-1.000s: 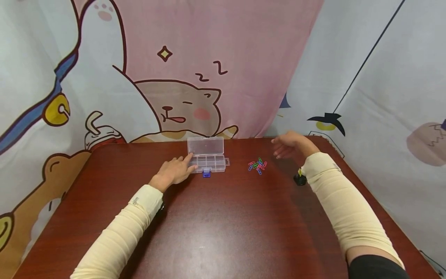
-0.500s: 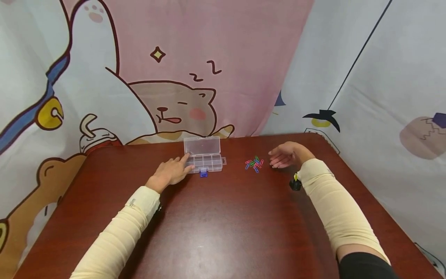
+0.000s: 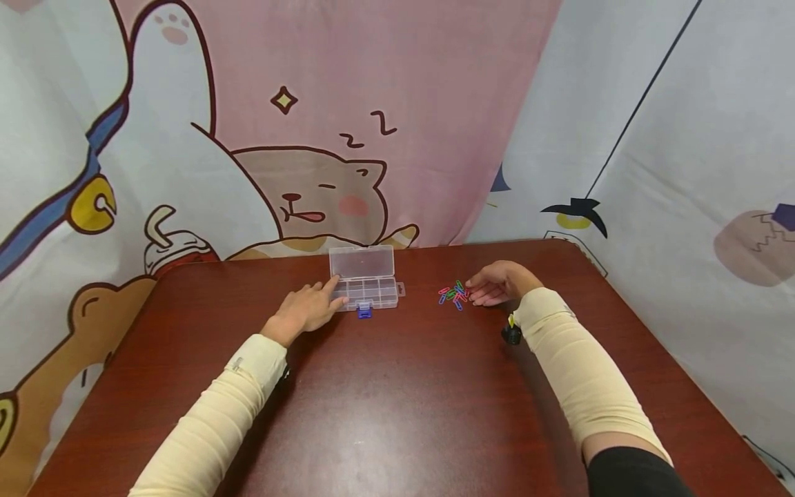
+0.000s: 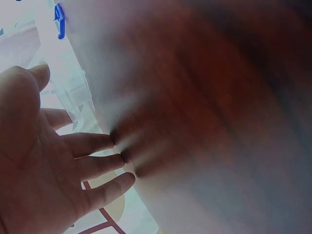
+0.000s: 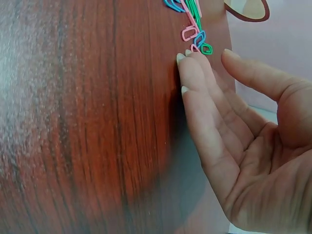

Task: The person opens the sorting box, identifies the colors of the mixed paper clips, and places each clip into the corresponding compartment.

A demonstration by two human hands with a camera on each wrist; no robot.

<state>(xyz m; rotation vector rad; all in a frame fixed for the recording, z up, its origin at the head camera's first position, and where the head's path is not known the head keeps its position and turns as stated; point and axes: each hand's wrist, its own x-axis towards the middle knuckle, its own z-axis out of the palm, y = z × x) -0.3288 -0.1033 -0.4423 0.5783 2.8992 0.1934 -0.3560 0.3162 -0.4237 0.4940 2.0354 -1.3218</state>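
Observation:
A clear plastic compartment box [image 3: 380, 293] with a blue latch [image 3: 364, 313] stands on the table with its lid raised at the back. My left hand [image 3: 306, 310] rests at the box's left end, thumb and forefinger against it. In the left wrist view, the other fingers of the left hand [image 4: 48, 156] stretch to the tabletop. Several coloured paper clips [image 3: 452, 295] lie in a loose pile to the right of the box. Right beside them is my right hand [image 3: 497, 283]; in the right wrist view, its fingertips [image 5: 192, 61] reach the nearest clips, thumb held apart, nothing gripped.
The brown wooden table [image 3: 397, 386] ends at the back against a curtain [image 3: 447, 138] printed with cartoon animals. A black wrist device with a yellow part [image 3: 512, 331] hangs under the right sleeve.
My right hand has come down and moved left to the edge of the paper clips. The left hand stays at the box, and the head view has shifted slightly.

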